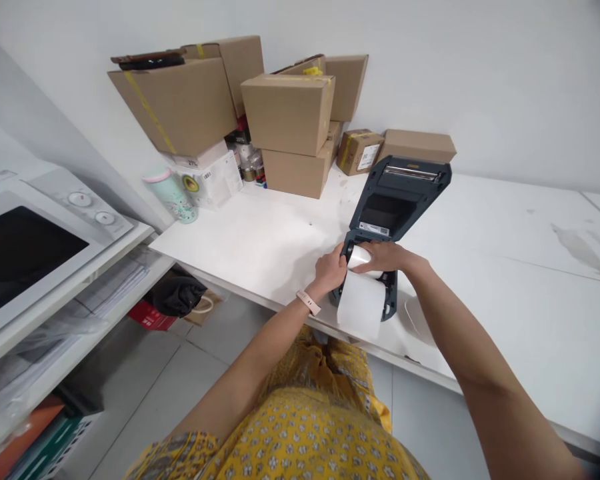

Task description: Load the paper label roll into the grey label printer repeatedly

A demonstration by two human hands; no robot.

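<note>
We see the paper roll [359, 257] inside the open-lidded printer [384, 212], our left hand [331, 268] at the printer's side and our right hand [384, 257] on the roll — whether either clamps, we cannot tell — seemingly adjusting it, the next move likely calling for level seating.

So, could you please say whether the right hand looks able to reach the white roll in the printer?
Likely yes: the printer lid stands open, and the right hand seems to touch the white roll.
</note>
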